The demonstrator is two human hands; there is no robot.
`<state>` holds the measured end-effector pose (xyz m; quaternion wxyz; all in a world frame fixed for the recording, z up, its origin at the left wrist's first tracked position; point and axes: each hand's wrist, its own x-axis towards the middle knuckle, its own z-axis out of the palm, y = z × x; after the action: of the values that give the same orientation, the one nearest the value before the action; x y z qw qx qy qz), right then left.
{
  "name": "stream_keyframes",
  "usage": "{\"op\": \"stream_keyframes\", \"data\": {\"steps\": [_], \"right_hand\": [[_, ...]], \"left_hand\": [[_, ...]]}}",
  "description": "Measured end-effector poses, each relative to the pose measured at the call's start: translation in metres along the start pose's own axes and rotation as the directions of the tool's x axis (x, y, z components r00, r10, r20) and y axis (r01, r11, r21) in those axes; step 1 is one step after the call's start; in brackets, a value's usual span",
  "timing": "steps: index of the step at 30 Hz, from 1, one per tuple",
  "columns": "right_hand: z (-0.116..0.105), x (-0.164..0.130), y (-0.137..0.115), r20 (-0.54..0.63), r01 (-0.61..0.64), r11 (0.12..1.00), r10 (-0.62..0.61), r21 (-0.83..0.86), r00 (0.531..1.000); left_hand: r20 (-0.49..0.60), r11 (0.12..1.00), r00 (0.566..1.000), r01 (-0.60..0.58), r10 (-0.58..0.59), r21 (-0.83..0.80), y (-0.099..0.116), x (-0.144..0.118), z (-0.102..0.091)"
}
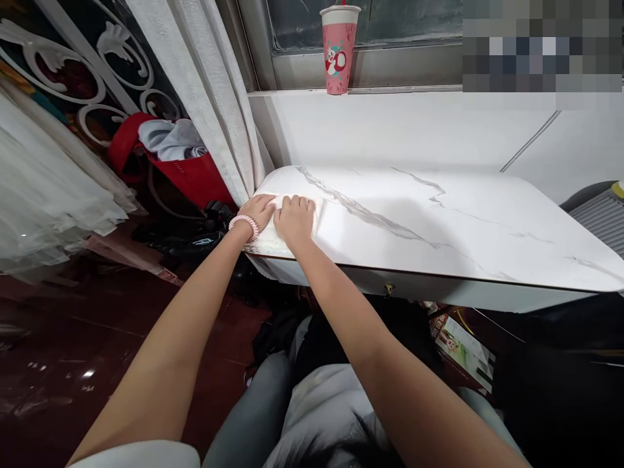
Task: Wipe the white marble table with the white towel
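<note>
Both hands lay flat on a white cloth (pixel 319 218) at the near left corner of the marble-patterned tabletop (pixel 439 221). The left hand (pixel 259 212), with a pink coiled hair tie (pixel 244 225) round its wrist, pressed the cloth's left part, palm down and fingers spread slightly; the right hand (pixel 294 218) lay just beside it, palm down with fingers close together, neither hand gripping anything. The cloth was mostly covered by the hands, and its white blended with the tabletop, so its edges and folds were hard to make out. The tabletop was smooth and glossy, white with thin grey veins and rounded corners. A pink paper cup (pixel 338 49) with a printed figure stood on the window ledge behind, well apart. A ribbed white curtain (pixel 205 84) hung at the left.
</note>
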<state>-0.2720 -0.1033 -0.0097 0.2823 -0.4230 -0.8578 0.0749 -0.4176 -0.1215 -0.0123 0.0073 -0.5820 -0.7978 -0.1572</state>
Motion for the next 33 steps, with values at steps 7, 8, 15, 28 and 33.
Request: {"op": "stream_keyframes", "data": {"steps": [7, 8, 15, 28, 33], "right_hand": [[-0.024, -0.032, 0.017, 0.0, 0.009, 0.999, -0.009, -0.032, 1.0], [-0.028, -0.034, 0.023, 0.005, 0.005, 0.999, -0.005, -0.039, 1.0], [-0.042, -0.031, 0.068, -0.046, -0.033, 0.995, 0.029, -0.092, 0.999], [-0.024, 0.04, 0.111, -0.047, -0.095, 0.993, 0.092, -0.071, 0.995], [-0.008, 0.079, 0.124, -0.046, -0.1, 0.992, 0.097, -0.071, 0.994]], "left_hand": [[-0.019, 0.993, 0.994, 0.104, -0.103, 0.054, 0.05, -0.031, 0.002], [-0.013, 0.992, 0.994, 0.111, -0.11, 0.053, 0.06, -0.032, 0.002], [0.007, 0.995, 0.995, 0.096, -0.096, 0.035, 0.114, -0.022, 0.013], [-0.006, 0.998, 0.998, 0.061, -0.061, -0.006, 0.124, 0.063, 0.039], [0.006, 0.997, 0.997, 0.078, -0.078, -0.014, 0.12, 0.103, 0.045]]}}
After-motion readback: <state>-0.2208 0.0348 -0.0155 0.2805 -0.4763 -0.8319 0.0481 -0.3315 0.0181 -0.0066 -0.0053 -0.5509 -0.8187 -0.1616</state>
